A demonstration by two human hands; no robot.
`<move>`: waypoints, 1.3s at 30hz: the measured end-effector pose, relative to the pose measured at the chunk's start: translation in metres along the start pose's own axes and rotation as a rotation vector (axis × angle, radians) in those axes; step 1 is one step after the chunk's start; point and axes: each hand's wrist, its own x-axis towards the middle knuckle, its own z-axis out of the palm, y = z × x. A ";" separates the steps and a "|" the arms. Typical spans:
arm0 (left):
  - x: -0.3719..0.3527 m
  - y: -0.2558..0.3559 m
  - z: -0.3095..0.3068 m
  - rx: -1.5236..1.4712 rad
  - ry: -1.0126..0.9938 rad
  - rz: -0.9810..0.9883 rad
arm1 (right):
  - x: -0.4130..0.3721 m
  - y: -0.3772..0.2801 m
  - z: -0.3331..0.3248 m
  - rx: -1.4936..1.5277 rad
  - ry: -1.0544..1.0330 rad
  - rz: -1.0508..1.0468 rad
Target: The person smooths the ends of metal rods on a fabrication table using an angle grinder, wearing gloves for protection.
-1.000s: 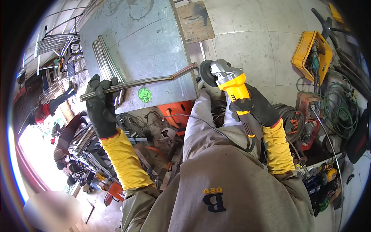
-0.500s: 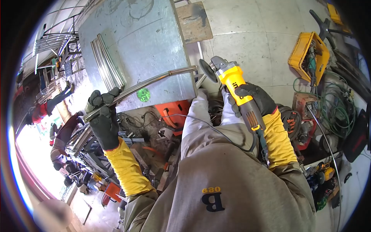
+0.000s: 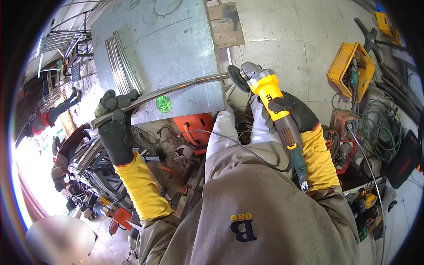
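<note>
My left hand (image 3: pixel 115 132), in a dark glove, is wrapped around the near end of a long shiny metal tube (image 3: pixel 176 89). That tube slants across the corner of a grey metal-topped table (image 3: pixel 176 48), passing above a round green sticker (image 3: pixel 164 104). In my right hand (image 3: pixel 297 112), also gloved, is a yellow and grey angle grinder (image 3: pixel 270 95), gripped around its body. The grinder's dark disc (image 3: pixel 238 78) stands right at the tube's far end. A grey cord (image 3: pixel 238 140) runs across my lap.
Several thin metal tubes (image 3: pixel 121 66) lie on the table's left part. Below its edge stands an orange container (image 3: pixel 194 128). A yellow crate (image 3: pixel 350 73) with cables and a coiled green hose (image 3: pixel 391 123) are at right. Two people, one in red (image 3: pixel 42 123), are at far left.
The tube's far end has come up to the grinder disc, closing the small gap between them. My left hand has shifted slightly left; the right hand and grinder have hardly moved.
</note>
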 end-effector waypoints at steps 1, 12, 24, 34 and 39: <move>0.003 0.002 0.001 0.000 0.001 0.001 | 0.001 -0.001 0.000 -0.035 -0.033 -0.019; 0.051 -0.005 -0.005 -0.174 0.166 -0.340 | 0.003 0.025 0.005 -0.323 0.032 -0.311; 0.088 -0.038 -0.041 -0.281 0.063 -0.444 | 0.014 0.018 0.001 -0.072 -0.044 -0.209; 0.095 -0.047 -0.055 -0.311 0.022 -0.448 | 0.017 0.009 0.003 -0.200 -0.022 -0.288; 0.100 -0.060 -0.057 -0.307 0.073 -0.506 | 0.026 0.030 -0.014 -0.347 -0.013 -0.336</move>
